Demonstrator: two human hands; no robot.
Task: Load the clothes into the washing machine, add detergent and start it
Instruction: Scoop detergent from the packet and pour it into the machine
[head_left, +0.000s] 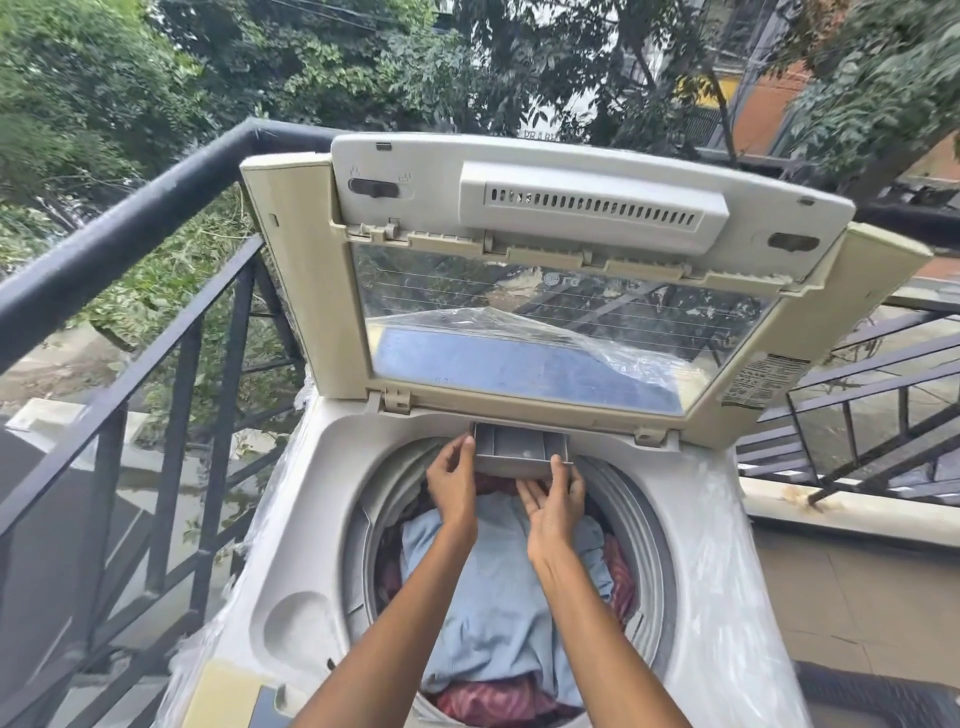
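head view: both hands pinch the detergent drawer (519, 448), left hand (451, 480) at its left end, right hand (556, 499) under its right front, its long axis crosswise above the clothes (498, 597) at the tub's far rim.

A home balcony used for laundry: a top-loading washing machine (519, 519) (still partly wrapped in clear plastic) stands against a black metal railing (130, 234), with trees (156, 67) and neighbouring buildings (769, 98) beyond, and a tiled floor (852, 597) beside it.
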